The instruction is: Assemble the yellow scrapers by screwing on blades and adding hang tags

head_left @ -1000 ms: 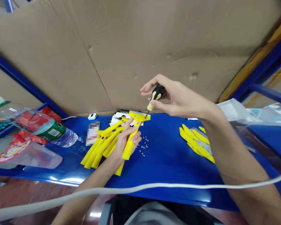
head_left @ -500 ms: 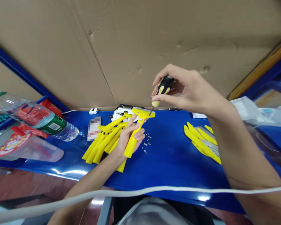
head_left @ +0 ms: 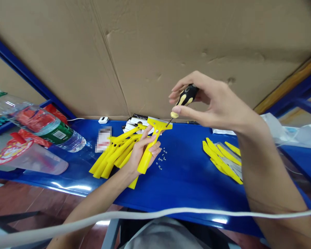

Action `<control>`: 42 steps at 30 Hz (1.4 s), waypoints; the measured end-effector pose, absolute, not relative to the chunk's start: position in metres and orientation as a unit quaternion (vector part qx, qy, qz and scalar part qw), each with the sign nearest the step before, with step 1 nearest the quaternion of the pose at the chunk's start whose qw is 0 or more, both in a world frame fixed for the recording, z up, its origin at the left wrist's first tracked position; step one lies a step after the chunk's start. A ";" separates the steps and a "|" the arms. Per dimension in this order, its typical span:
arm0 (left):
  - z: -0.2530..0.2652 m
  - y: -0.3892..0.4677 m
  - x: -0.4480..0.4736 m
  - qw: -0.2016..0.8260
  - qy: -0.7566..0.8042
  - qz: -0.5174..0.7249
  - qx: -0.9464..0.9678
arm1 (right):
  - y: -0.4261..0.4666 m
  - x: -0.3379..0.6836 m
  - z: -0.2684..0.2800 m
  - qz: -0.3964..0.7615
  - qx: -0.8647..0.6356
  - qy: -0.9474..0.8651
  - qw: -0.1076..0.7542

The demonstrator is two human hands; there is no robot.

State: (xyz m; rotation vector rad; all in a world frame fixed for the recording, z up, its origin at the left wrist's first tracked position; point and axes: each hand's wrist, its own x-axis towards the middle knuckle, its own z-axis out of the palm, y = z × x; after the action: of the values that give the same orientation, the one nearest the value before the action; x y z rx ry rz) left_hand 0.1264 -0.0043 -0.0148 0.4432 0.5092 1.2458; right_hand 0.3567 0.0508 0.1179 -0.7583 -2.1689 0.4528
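A yellow scraper with a wide head is gripped round its handle by my left hand. My right hand holds a short black and cream screwdriver by its handle, fingertips round it. The screwdriver's shaft slants down and its tip meets the right part of the scraper's head. Beside my left hand lies a pile of yellow scraper handles. Small screws and nuts are scattered on the blue table just right of that hand.
Yellow flat pieces lie on the right, near my forearm. A water bottle and a plastic cup lean at the left. Black-and-white packets sit at the back by the cardboard wall. A white cable crosses in front.
My right hand has shifted slightly to the right, and its fingers sit differently on the screwdriver, which leans a bit more. My left hand still holds the scraper in place.
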 end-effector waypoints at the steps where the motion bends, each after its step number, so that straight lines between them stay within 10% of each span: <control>1: -0.015 -0.004 0.126 0.759 0.235 0.574 0.200 | 0.050 0.357 0.119 0.182 -0.293 -0.857 0.383; 42: -0.009 -0.004 0.122 0.749 0.226 0.585 0.213 | 0.052 0.353 0.115 0.095 -0.290 -0.842 0.444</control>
State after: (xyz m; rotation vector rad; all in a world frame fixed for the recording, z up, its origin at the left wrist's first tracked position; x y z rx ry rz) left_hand 0.1224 -0.0040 -0.0092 0.4659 0.4937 1.2785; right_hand 0.3530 0.0523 0.1153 -0.7200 -2.0880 0.2348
